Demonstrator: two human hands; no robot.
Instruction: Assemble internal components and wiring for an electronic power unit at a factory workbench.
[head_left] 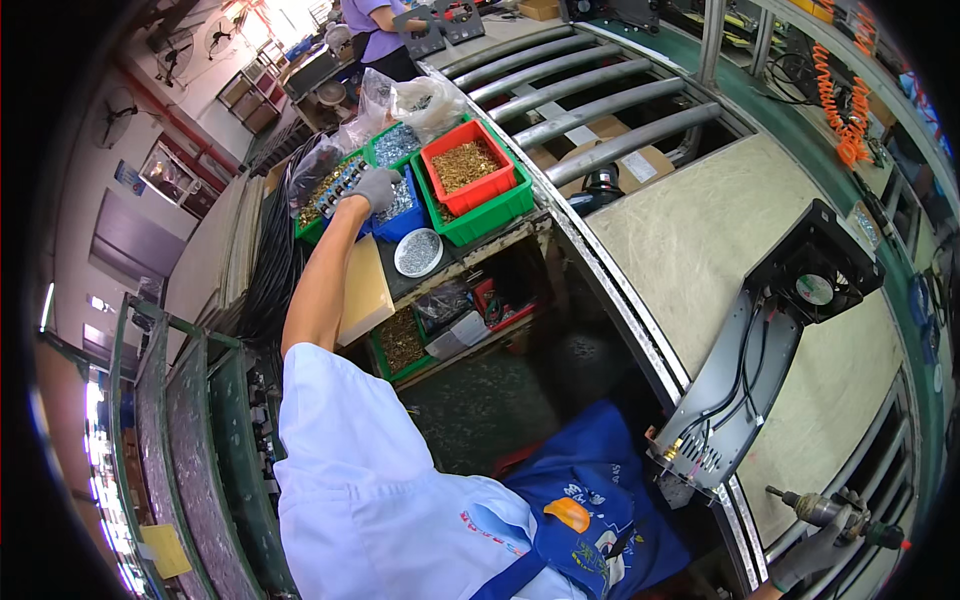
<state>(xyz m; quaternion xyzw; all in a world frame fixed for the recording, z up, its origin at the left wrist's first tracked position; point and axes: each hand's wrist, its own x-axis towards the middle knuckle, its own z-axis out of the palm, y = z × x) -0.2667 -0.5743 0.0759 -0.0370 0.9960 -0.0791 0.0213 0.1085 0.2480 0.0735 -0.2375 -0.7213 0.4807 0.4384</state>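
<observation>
My left hand (376,188), in a grey glove, reaches over the parts bins at the upper left. Its fingers look curled at the blue bin (398,212) of silvery small parts; what they hold, if anything, is hidden. Beside it lies a strip of blue and metallic pieces (343,190). At the lower right my gloved right hand (822,552) grips a power screwdriver (822,510), its bit pointing left. Nearer the bench's middle rests a grey sheet-metal panel (722,385) with black cables, joined to a black housing (808,262) with a fan inside.
A red bin (465,167) of brass-coloured parts sits in a green bin (490,222). A white dish (418,253) of small parts stands in front. Metal rollers (630,145) cross the line beyond the bench board (715,240). Orange coiled hoses (850,125) hang right; another person (380,25) stands far off.
</observation>
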